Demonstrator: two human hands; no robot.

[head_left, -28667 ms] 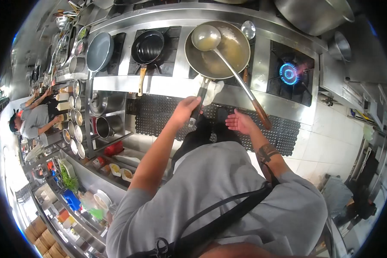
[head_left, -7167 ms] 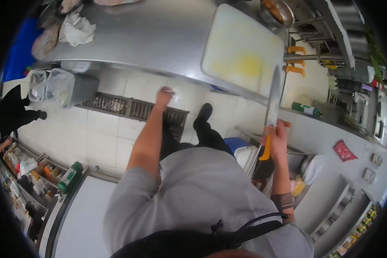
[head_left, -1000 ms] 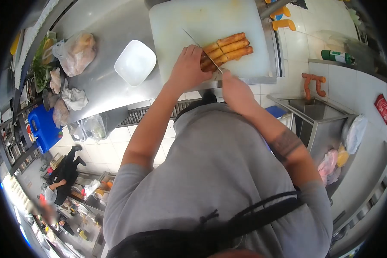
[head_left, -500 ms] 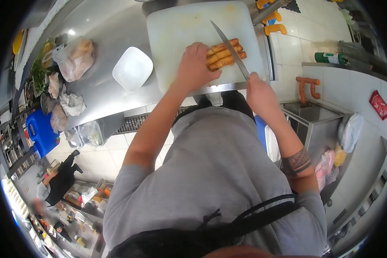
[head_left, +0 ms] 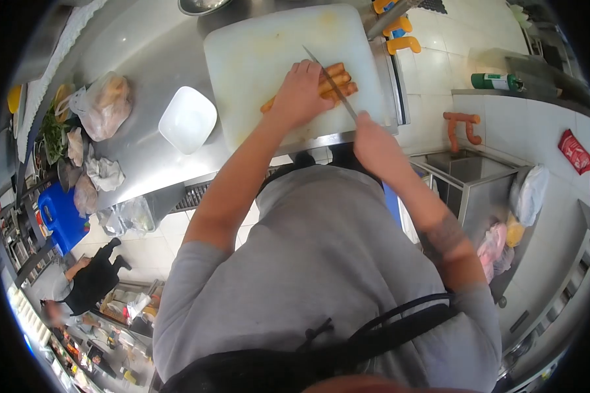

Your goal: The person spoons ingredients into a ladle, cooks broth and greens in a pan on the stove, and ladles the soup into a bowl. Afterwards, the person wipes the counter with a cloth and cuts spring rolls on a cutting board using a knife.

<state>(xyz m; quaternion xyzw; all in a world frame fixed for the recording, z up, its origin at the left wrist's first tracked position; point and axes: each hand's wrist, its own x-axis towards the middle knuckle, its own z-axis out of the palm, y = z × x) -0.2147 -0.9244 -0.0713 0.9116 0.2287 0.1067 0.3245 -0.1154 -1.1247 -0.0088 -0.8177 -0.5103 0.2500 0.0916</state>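
Note:
Several golden-brown fried rolls, looking like spring rolls, lie side by side on a white cutting board. My left hand is laid over them, fingers together, gripping them against the board and hiding their middle; the ends stick out on both sides. In my right hand, closed round the handle, is a long kitchen knife. Its blade lies across the rolls just right of my left fingers, the tip pointing away from me. Whether the edge is cutting into the rolls I cannot tell.
Left of the board stands a white square bowl on the steel counter. Further left are a plastic bag and a blue jug. A metal bowl sits at the back. Another person stands far left.
Roll ends now show left of my left hand, which sits further right along the rolls. The knife still crosses them near my fingers. The whole view has shifted slightly.

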